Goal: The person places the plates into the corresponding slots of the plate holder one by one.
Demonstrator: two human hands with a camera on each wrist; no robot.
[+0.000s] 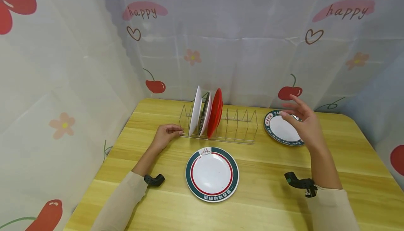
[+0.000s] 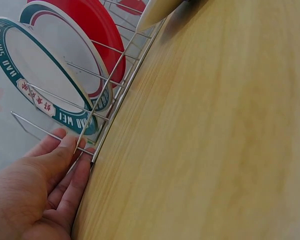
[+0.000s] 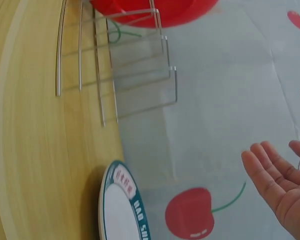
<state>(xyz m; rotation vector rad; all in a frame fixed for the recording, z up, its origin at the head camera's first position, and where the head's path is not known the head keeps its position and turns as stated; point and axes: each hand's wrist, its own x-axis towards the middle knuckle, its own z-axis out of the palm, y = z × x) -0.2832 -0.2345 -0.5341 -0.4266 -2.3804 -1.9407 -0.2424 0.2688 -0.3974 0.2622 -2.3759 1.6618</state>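
My left hand pinches the left end of the wire rack; in the left wrist view, thumb and fingers close round its end wire. In the rack's left half stand a white plate, a green-rimmed plate and a red plate, all on edge. My right hand, fingers spread and empty, is raised over a green-rimmed plate lying at the rack's right; the right wrist view shows its open palm above and beside that plate.
Another green-rimmed plate with a red ring lies flat in front of the rack on the wooden table. A printed curtain hangs behind the table and along both sides.
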